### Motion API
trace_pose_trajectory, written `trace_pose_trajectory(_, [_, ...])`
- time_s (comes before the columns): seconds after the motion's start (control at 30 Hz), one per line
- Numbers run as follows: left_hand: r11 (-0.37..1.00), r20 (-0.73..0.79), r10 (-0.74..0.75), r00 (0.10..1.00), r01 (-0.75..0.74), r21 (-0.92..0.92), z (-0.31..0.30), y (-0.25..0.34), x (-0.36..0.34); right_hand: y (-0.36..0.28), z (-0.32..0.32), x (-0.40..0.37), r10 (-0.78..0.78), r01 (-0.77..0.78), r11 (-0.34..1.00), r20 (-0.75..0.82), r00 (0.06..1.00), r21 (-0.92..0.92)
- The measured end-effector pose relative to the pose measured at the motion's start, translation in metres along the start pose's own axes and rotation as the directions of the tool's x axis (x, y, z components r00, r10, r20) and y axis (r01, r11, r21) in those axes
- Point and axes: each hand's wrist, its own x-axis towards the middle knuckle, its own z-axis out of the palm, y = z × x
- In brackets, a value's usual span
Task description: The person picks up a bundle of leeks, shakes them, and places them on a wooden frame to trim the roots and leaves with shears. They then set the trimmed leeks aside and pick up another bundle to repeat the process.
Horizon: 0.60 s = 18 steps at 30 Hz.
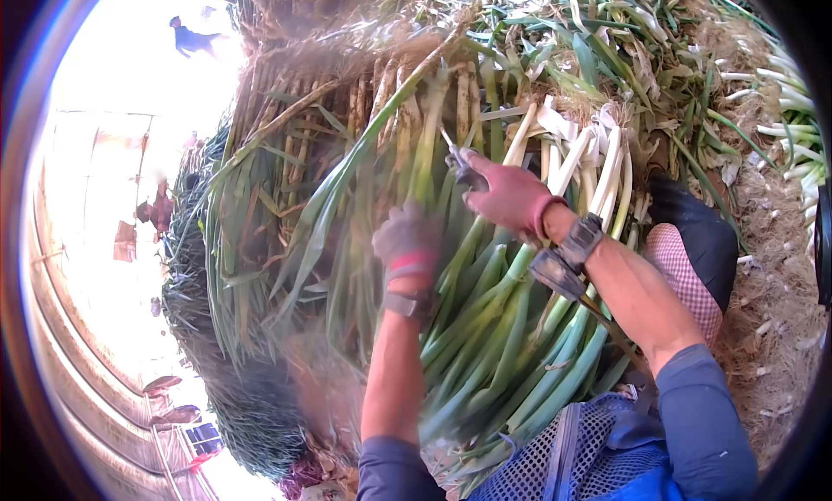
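My left hand (407,241), in a greyish glove with a pink cuff, is blurred by motion. It is closed around a long green onion (425,159) whose pale stalk points up and away from me. In my red-gloved right hand (511,193) is a grey air blow gun (468,173), its thin nozzle directed toward that stalk. A hose (607,322) runs back from it under my wrist. Beneath and right of my right hand lie clean white-stalked green onions (608,172). Left of my left hand, soil-browned green onions (303,150) lie in a thick pile.
Stripped leaves and skins (598,46) heap up at the far side. Root litter (771,319) covers the ground on the right, with more white onions (793,111) beyond. A dark boot (693,232) is beside the pile. Another person (192,40) is far off at upper left.
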Motion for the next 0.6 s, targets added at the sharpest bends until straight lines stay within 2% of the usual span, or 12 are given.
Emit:
trace_pose_trajectory(0.03, [0.999,0.028,-0.026,0.999,0.027,-0.035,0.0,0.0,0.001,0.028,0.015,0.04,-0.207,0.181,0.972,-0.183,0.961,-0.15])
trace_pose_trajectory(0.1, [0.996,0.057,-0.051,0.997,0.055,-0.069,0.0,-0.002,0.003,0.024,0.008,0.053,-0.175,0.155,0.982,-0.193,0.965,-0.112])
trace_pose_trajectory(0.17, [0.982,0.125,0.001,0.992,0.023,-0.19,-0.002,-0.009,0.007,0.02,0.001,0.062,-0.142,0.13,0.989,-0.204,0.968,-0.073])
trace_pose_trajectory(0.2, [0.982,0.122,0.007,0.992,0.017,-0.19,-0.007,-0.011,0.008,0.019,-0.003,0.066,-0.12,0.111,0.992,-0.191,0.974,-0.058])
trace_pose_trajectory(0.27, [0.922,0.282,0.073,0.957,0.043,-0.386,-0.018,-0.014,0.004,0.02,-0.008,0.07,-0.075,0.071,0.997,-0.161,0.984,-0.028])
trace_pose_trajectory(0.37, [0.877,0.328,0.098,0.94,0.074,-0.474,-0.024,-0.017,0.0,0.036,-0.003,0.069,-0.152,0.138,0.987,-0.189,0.97,-0.088])
trace_pose_trajectory(0.4, [0.853,0.364,0.121,0.924,0.09,-0.513,-0.026,-0.018,-0.002,0.042,0.0,0.065,-0.177,0.159,0.981,-0.192,0.965,-0.109])
trace_pose_trajectory(0.53, [0.777,0.346,0.204,0.916,0.064,-0.627,-0.013,-0.025,-0.017,0.042,-0.005,0.008,-0.063,0.055,0.996,-0.119,0.991,-0.074])
trace_pose_trajectory(0.6, [0.72,0.438,0.25,0.864,0.137,-0.681,-0.016,-0.022,-0.031,0.059,0.005,-0.014,-0.102,0.096,0.994,-0.103,0.989,-0.06])
